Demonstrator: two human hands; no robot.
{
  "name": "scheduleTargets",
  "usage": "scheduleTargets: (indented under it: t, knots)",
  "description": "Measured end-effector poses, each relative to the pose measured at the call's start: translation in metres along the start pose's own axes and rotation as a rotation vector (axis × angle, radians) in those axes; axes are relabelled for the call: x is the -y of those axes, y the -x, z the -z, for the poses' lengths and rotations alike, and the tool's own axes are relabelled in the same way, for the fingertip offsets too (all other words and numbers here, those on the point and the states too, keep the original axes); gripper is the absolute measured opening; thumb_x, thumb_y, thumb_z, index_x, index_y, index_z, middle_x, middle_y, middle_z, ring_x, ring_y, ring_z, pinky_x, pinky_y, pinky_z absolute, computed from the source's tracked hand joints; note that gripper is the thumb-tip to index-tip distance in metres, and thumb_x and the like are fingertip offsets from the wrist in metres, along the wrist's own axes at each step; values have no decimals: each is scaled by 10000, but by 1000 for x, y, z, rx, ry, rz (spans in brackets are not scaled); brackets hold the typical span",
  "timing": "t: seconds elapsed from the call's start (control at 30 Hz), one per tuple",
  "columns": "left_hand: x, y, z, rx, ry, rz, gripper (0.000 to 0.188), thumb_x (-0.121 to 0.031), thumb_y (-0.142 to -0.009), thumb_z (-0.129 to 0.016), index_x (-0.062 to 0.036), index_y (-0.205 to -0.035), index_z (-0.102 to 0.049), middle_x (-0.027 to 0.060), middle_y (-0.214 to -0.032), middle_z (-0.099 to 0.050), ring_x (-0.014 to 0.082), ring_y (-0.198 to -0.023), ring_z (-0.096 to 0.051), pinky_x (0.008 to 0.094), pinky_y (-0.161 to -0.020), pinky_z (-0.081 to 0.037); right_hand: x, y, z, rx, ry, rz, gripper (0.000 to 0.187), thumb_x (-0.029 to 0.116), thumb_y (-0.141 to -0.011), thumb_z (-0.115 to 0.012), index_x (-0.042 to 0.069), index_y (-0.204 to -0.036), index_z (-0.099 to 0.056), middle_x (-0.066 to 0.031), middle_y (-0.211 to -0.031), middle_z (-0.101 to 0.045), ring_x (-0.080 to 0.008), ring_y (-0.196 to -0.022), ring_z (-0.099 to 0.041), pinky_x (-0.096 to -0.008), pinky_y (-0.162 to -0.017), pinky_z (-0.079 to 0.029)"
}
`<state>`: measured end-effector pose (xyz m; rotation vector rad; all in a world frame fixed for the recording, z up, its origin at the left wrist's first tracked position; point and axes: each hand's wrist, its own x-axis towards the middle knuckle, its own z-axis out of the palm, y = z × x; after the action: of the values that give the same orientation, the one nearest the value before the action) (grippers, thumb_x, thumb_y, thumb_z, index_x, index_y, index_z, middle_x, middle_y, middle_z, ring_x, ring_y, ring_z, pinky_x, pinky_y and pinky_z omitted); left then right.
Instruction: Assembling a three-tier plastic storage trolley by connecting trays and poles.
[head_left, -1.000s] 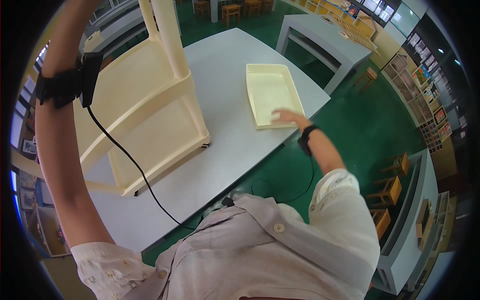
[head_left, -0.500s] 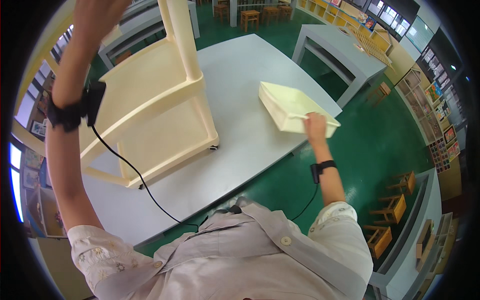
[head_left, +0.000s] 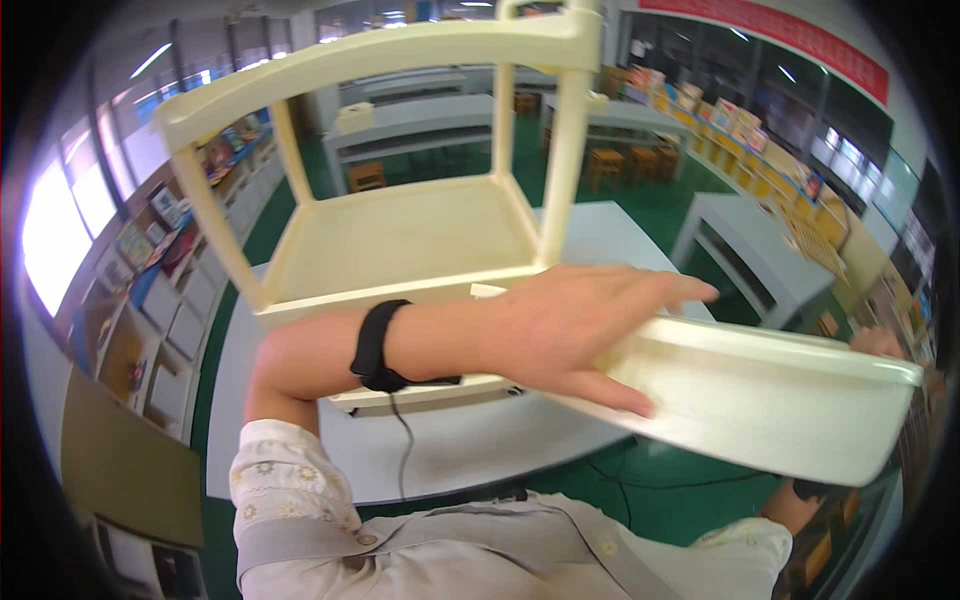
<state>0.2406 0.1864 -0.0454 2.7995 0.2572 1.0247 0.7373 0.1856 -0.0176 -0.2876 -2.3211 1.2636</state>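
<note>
One head-worn fisheye view looks forward and slightly down across a grey table (head_left: 600, 235), very near the cream shelf frame (head_left: 400, 235) and the tray (head_left: 760, 395) (both fill the middle). The person's shirt (head_left: 480, 540) lies along the lower edge; straight lines bend toward the dark rim.

Shelf rack (head_left: 400, 235) and tray (head_left: 760, 400): both plain cream plastic, no pattern. Worktop (head_left: 440, 450) pale grey, floor (head_left: 660, 195) solid green; wrist strap (head_left: 376, 345) and its cable (head_left: 402, 450) black. Shirt (head_left: 450, 545) light grey-beige with buttons the same tone, sleeve cuff (head_left: 285, 480) white with a small floral print.
</note>
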Motion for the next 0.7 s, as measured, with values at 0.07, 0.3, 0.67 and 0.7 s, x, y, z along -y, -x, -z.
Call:
scheduleTargets:
  t: [0.07,0.3,0.67,0.7]
  knots:
    - [-39,-8,32,126,-59,118,649,-500,-682,-623,-36,-1090,-422,128,-904,-548,318,-784,-546,374,-656,-437,8,-16,15,67,9,95,317,307,-696,-664,103,-521,-496,-48,-465,-533,-137,-354,-494,-233,-343,-322]
    - [-95,28,90,31,-711,97,576,-554,-489,-733,-53,-685,-528,6,-529,-482,139,-426,-504,239,-410,-382,-18,-168,-56,54,207,665,451,529,-777,-520,91,-676,-556,-29,-577,-554,-137,-490,-511,-241,-469,-388]
    - [-160,83,128,58,-1372,288,683,-618,-483,-672,-11,-763,-530,72,-621,-596,168,-537,-616,236,-478,-488,-133,-403,-71,-1168,215,646,265,201,-821,-542,38,-1005,-445,-67,-962,-468,-139,-867,-462,-285,-794,-378]
    - [-161,87,129,38,-1439,292,680,-619,-489,-666,-11,-763,-530,72,-620,-593,167,-541,-617,235,-478,-486,-136,-418,-77,-1161,164,546,265,225,-836,-523,38,-1006,-446,-66,-940,-476,-139,-840,-470,-280,-765,-390]
